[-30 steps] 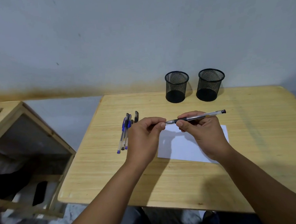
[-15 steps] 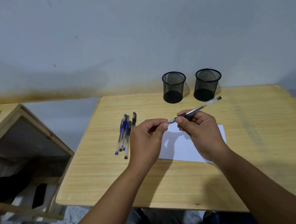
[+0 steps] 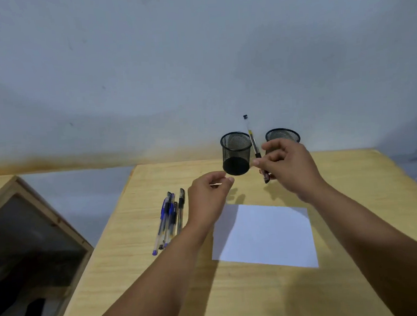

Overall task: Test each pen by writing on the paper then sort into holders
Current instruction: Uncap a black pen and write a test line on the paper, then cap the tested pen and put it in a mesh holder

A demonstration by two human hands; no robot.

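Note:
My right hand (image 3: 289,169) grips a clear black-ink pen (image 3: 252,140) by its dark grip. The pen stands nearly upright, tip down, in front of two black mesh holders, the left holder (image 3: 236,153) and the right holder (image 3: 283,135); my hand partly hides the right one. My left hand (image 3: 209,197) hovers just left of it, thumb and forefinger pinched on a small pale piece that looks like the pen cap (image 3: 215,184). A white sheet of paper (image 3: 264,235) lies flat on the wooden table (image 3: 149,273) below both hands. Several capped pens (image 3: 168,217), blue and black, lie together left of the paper.
A wooden box frame (image 3: 34,219) stands off the table's left edge with dark items inside. A grey wall rises right behind the holders. Bare tabletop lies to the right of the paper and along the near edge.
My right hand has swung the pen from lying level to almost upright and moved up toward the holders. My left hand has come off the pen's end, and the hands have parted.

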